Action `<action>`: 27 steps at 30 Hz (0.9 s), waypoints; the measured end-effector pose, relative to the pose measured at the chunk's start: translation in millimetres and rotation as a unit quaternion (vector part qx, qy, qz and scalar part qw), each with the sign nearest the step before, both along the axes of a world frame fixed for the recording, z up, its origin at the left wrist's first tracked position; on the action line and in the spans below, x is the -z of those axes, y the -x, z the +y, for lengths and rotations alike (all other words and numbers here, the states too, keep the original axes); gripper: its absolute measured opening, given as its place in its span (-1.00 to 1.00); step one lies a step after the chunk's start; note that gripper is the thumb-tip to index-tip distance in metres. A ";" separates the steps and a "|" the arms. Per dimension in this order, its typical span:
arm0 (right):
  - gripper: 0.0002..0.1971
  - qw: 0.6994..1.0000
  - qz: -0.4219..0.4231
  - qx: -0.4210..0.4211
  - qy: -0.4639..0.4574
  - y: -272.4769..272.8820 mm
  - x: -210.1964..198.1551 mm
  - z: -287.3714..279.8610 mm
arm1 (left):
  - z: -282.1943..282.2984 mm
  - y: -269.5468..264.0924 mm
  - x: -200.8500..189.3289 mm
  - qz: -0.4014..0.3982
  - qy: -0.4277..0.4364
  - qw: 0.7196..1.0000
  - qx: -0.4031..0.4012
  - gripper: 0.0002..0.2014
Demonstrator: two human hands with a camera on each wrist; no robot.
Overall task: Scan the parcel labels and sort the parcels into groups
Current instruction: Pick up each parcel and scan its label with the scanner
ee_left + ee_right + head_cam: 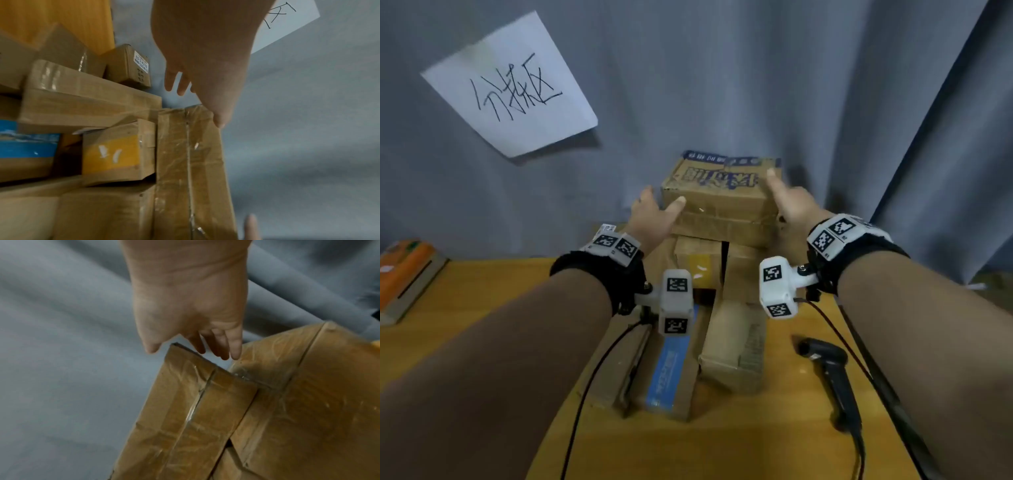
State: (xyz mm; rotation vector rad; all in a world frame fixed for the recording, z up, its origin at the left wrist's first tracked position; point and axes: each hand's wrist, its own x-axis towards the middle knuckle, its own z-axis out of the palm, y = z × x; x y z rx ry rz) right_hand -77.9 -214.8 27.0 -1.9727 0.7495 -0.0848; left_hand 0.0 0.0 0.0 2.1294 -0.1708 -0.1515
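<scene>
A brown parcel with blue print (722,192) lies on top of a stack of parcels at the table's back edge. My left hand (654,209) is at its left end, thumb on the near top corner, fingers straight down the far side. At its right end is my right hand (787,202), thumb up along the top edge. The left wrist view shows my left hand (197,73) with its thumb tip on the taped parcel (191,162). In the right wrist view my right hand (191,313) has straight fingers at the parcel's (195,410) corner. Neither hand curls round it.
Under and in front lie other parcels: one with yellow tape (697,260), one with a blue stripe (671,370), a plain one (736,346), a small labelled one (131,65). A black scanner (828,370) lies at the right of the wooden table (482,291). A paper sign (510,85) hangs on the grey curtain.
</scene>
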 end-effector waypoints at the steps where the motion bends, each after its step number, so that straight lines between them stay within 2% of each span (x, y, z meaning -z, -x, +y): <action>1: -0.04 1.000 -0.002 0.014 -0.021 -3.1 3.9 0.0 | -4.2 -2.9 -3.6 0.023 0.029 0.999 0.017 -0.18; 3: 0.02 0.995 -0.028 0.037 -0.093 -7.8 13.3 -6.8 | -9.6 -9.4 -8.0 0.064 0.100 0.992 0.034 -0.27; 4: -0.07 0.988 -0.048 0.042 -0.142 -5.5 17.6 -9.6 | -12.3 -9.7 -10.7 0.075 0.136 0.987 0.033 -0.32; 6: -0.41 0.968 -0.090 0.044 -0.229 4.8 18.0 -6.2 | -12.7 -9.2 -13.5 0.098 0.165 0.981 0.020 -0.36; 7: -0.52 0.958 -0.107 0.035 -0.265 6.9 22.4 -9.8 | -11.3 -8.7 -12.0 0.097 0.173 0.980 0.013 -0.41; 8: -0.53 0.949 -0.117 0.026 -0.291 12.9 22.3 -9.2 | -10.0 -9.0 -8.5 0.087 0.170 0.982 0.000 -0.48; 11: -0.37 0.935 -0.142 0.016 -0.324 19.9 31.2 -12.9 | -5.9 -2.3 -1.8 0.084 0.185 0.979 -0.015 -0.49; 15: 0.11 0.941 -0.139 0.016 -0.309 31.9 30.8 -14.4 | -5.4 8.0 -2.2 0.080 0.198 0.977 -0.006 -0.47; 18: 0.32 0.940 -0.157 0.020 -0.301 36.3 21.6 -14.4 | -4.2 11.8 -9.5 0.065 0.152 0.986 0.018 -0.47; 20: 0.33 0.951 -0.190 0.017 -0.242 40.1 10.4 -13.7 | -3.9 12.1 -22.0 0.062 0.106 0.992 0.036 -0.46; 22: 0.24 0.963 -0.235 -0.004 -0.132 42.5 -0.7 -11.2 | -5.2 14.8 -40.0 0.099 0.113 0.988 0.044 -0.43; 25: 0.31 0.947 -0.300 -0.080 0.078 44.6 -11.9 -3.2 | -7.0 23.2 -73.5 0.202 0.249 0.947 0.037 -0.42; 27: 0.29 0.912 -0.286 -0.151 0.251 46.5 -15.9 5.0 | -4.9 24.2 -89.8 0.246 0.304 0.919 0.055 -0.23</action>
